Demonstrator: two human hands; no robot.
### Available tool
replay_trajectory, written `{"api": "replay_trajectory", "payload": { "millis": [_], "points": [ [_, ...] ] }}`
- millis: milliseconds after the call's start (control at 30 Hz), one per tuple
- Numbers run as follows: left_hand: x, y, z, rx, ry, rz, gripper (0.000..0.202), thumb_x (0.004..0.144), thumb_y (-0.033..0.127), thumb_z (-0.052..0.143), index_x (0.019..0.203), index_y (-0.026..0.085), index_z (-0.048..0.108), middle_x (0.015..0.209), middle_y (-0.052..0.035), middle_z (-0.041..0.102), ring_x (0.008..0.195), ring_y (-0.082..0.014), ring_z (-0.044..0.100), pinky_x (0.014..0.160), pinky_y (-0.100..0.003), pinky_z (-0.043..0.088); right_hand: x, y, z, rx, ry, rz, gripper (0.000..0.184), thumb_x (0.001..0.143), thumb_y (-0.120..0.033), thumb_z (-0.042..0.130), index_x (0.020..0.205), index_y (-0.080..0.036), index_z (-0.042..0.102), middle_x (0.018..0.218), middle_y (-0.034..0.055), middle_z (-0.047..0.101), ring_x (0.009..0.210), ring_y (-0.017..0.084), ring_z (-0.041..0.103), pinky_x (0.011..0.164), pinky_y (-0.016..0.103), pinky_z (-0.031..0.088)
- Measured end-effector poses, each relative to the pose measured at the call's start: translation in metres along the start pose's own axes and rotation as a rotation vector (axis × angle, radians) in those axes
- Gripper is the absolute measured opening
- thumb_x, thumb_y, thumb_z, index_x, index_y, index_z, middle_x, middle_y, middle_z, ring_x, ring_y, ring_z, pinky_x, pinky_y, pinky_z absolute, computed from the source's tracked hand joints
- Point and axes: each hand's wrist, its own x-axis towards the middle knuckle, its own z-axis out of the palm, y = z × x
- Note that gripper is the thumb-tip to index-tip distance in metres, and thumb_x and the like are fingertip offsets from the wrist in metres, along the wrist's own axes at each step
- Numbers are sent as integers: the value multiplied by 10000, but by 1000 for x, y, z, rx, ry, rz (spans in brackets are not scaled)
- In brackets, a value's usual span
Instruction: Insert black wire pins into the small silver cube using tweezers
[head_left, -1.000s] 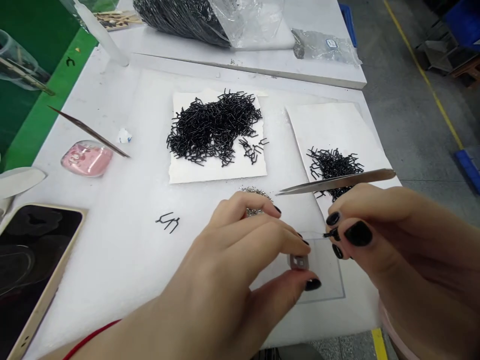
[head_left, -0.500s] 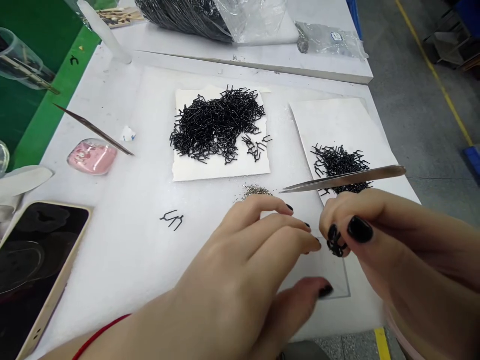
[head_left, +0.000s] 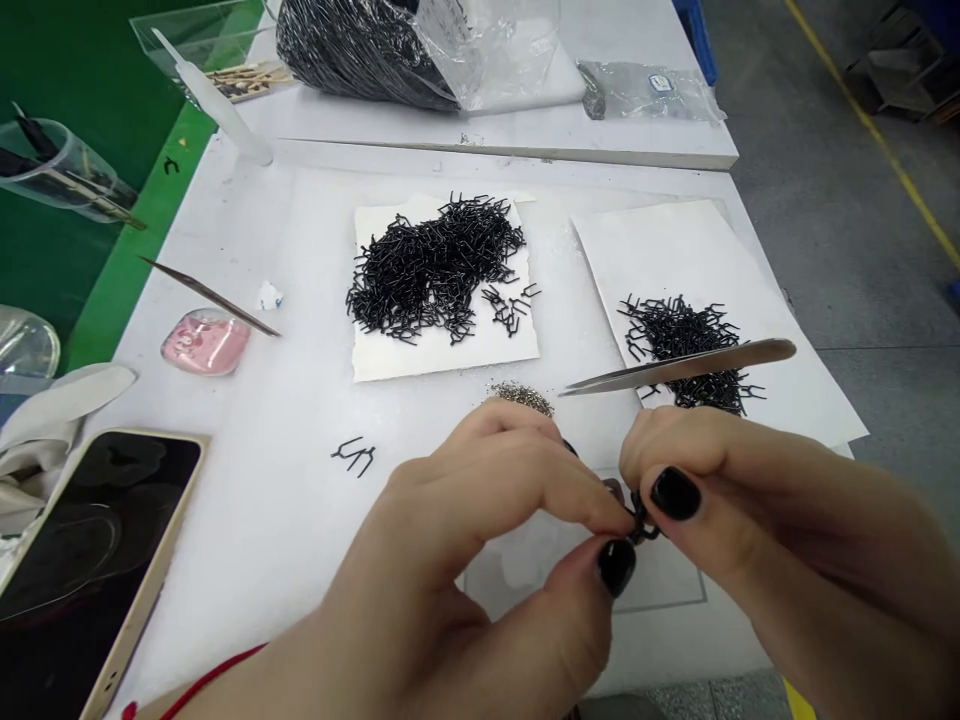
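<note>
Fingers point(head_left: 675, 493) half-hide a small black wire piece point(head_left: 642, 522).

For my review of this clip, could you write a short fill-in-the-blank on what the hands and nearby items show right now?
1. The left hand and right hand meet at a small ____ wire piece.
2. The tips of the tweezers point to the ____.
3. The wire pile on the card is ____ than the pile on the sheet.
4. The small rounded case is ____.

Missing words: black; left; larger; pink.
</note>
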Motion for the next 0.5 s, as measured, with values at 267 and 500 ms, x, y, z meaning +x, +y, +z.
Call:
{"api": "replay_trajectory", "payload": {
  "millis": [267, 500],
  "points": [
    [-2, 0, -2, -238, 65, -50, 214, 754, -28, 549, 822, 131, 674, 688, -17, 618, 722, -148, 573, 823, -358, 512, 2, 0, -3, -119, 9, -55, 224, 962, -287, 510, 774, -216, 609, 619, -38, 582, 484, 62, 498, 407, 177, 389],
    [4, 0, -3, -190, 35, -2, 251, 729, -51, 536, 794, 159, 657, 690, 3, 674, 662, -132, 571, 794, -351, 490, 8, -3, 2, -135, 56, -113, 305, 926, -246, 547, 631, -194, 492, 633, -18, 633, 508, 83, 549, 423, 200, 407]
  ]
}}
